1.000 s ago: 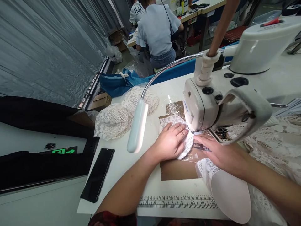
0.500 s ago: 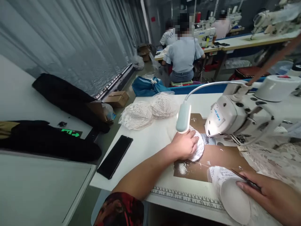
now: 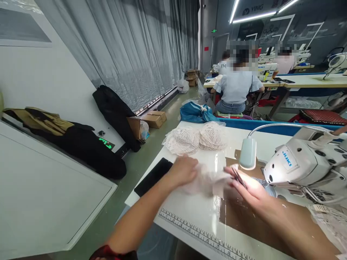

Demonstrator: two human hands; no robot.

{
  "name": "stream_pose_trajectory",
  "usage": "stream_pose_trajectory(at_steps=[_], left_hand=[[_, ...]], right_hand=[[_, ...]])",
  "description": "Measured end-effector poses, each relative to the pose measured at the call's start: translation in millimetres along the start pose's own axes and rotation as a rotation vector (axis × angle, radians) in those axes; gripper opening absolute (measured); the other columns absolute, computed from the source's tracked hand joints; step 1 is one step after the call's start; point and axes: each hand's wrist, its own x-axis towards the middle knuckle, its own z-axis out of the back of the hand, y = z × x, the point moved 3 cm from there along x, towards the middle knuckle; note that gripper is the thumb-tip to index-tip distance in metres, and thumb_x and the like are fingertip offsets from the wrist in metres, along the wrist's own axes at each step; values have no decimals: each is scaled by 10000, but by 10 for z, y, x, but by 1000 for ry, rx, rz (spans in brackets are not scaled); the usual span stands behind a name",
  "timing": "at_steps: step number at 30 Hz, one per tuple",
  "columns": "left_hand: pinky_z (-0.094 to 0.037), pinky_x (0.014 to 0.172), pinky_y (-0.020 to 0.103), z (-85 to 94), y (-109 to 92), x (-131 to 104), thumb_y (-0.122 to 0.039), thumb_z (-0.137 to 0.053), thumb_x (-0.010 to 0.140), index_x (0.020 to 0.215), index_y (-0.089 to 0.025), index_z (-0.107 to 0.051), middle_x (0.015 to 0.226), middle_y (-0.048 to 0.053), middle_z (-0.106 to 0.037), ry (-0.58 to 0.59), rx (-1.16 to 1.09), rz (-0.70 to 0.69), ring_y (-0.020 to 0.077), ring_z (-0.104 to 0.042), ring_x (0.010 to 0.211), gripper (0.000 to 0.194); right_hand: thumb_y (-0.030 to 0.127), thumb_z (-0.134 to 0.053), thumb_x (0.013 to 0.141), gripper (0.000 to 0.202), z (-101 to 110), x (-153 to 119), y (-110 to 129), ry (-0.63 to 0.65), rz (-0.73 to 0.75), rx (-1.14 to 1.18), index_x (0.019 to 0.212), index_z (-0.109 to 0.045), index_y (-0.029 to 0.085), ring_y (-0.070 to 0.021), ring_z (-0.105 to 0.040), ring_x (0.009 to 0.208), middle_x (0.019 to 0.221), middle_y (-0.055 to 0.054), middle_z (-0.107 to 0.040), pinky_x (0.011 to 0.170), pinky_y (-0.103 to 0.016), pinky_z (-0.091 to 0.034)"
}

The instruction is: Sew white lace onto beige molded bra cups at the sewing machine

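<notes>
Hands over a white sewing table [image 3: 187, 207], with a piece of whitish fabric [image 3: 205, 179] between left hand [image 3: 184, 170] and right hand [image 3: 252, 186]. Grips dark thread snips [image 3: 239, 178] in the right, folded snugly around the tool, tip slanting up and to the left, with pale cloth against the fingertips [image 3: 228, 170]. Curls the left loosely, back uppermost, at the opposite end of the fabric; too smeared by motion to judge whether pinching the cloth or merely touching it. Stretches the fabric across the gap, too blurred to make out any pattern or whether touching the tabletop beneath. Covers part of a black smartphone [image 3: 151, 176] with the left forearm [image 3: 146, 209]. Piled just beyond the left hand, side by side: two stacks of white lace cups [image 3: 184, 140]. Set to the right: a white JUKI sewing machine [image 3: 295, 162], with a pale gooseneck lamp [image 3: 248, 151] just beyond the right hand. Spread beneath the right forearm: a brown sheet [image 3: 238, 216]. Running along the near edge: a printed ruler scale [image 3: 200, 234]. Seated farther back, turned away: a person in a light blue top [image 3: 235, 86].
</notes>
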Motion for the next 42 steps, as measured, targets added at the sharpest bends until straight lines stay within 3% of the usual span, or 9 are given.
stream_pose_trajectory(at_steps=[5, 8, 10, 15, 21, 25, 31, 39, 42], left_hand=[[-391, 1008, 464, 679, 471, 299, -179, -474, 879, 970, -178, -558, 1190, 127, -602, -588, 115, 80, 292, -493, 1183, 124], [-360, 1063, 481, 540, 652, 574, -134, -519, 842, 1070, -162, -536, 1384, 148, -493, -468, 88, 94, 302, -392, 1332, 231], [-415, 1018, 494, 284, 710, 693, -253, -633, 806, 1141, -163, -533, 1387, 166, -496, -333, 61, 95, 332, -436, 1308, 361], [-360, 1089, 547, -79, 790, 717, -531, -690, 756, 1401, -172, -385, 1534, 199, -331, -239, 14, 105, 381, -296, 1426, 799], [-321, 1152, 542, 85, 642, 529, -488, -618, 818, 1312, -182, -493, 1444, 136, -483, -351, 33, -7, 338, -382, 1391, 594], [-480, 1033, 529, 78, 41, 388, -557, -568, 865, 1237, -255, -565, 1291, 92, -622, -297, -114, -159, 324, -577, 1217, 480], [-538, 1002, 374, -69, -1722, 232, -374, -581, 916, 1283, -288, -561, 1302, 56, -627, 162, -370, -735, 230, -587, 1217, 378], [-472, 1043, 369, -255, -3511, 782, -330, -553, 924, 1253, -177, -558, 1309, 115, -602, -64, -585, -964, 224, -553, 1229, 363], [-498, 967, 400, -441, -3959, 1082, -298, -585, 863, 1163, -149, -589, 1216, 130, -640, 78, -329, -920, 272, -592, 1139, 335]], right_hand=[[293, -366, 980, 449, -137, 825, -95, -326, 20, 113, 1422, -419, 240, -215, -363, 1414, 1516, -108, -422, 1149, -475, -333], [233, -305, 966, 497, -318, 1109, -343, -276, 18, 14, 1451, -384, 162, -243, -253, 1461, 1566, -166, -314, 1153, -497, -306], [195, -325, 935, 485, -456, 1140, -505, -195, 2, -17, 1398, -464, 153, -280, -343, 1420, 1515, -183, -400, 1102, -517, -380], [169, -370, 892, 477, -503, 678, -561, -29, 20, -36, 1337, -539, 139, -310, -470, 1335, 1452, -200, -486, 1061, -551, -416], [75, -444, 784, 543, 90, -378, -227, 216, 90, 13, 1302, -570, 178, -243, -531, 1283, 1419, -142, -544, 1032, -434, -475], [56, -431, 808, 487, 414, -1090, -223, 208, 11, 73, 1258, -562, 191, -205, -594, 1184, 1291, -111, -639, 948, -377, -507], [69, -396, 785, 438, 736, -1993, -377, -104, -120, -47, 1177, -550, 186, -177, -641, 736, 850, -57, -694, 613, -289, -492], [80, -497, 854, 250, 1129, -2561, -531, -512, -79, -83, 1063, -569, 199, -127, -568, 576, 693, -7, -624, 521, -243, -429], [64, -500, 839, 290, 1187, -2578, -595, -559, -49, -100, 1078, -600, 194, -135, -627, 674, 818, -52, -655, 573, -239, -497]])
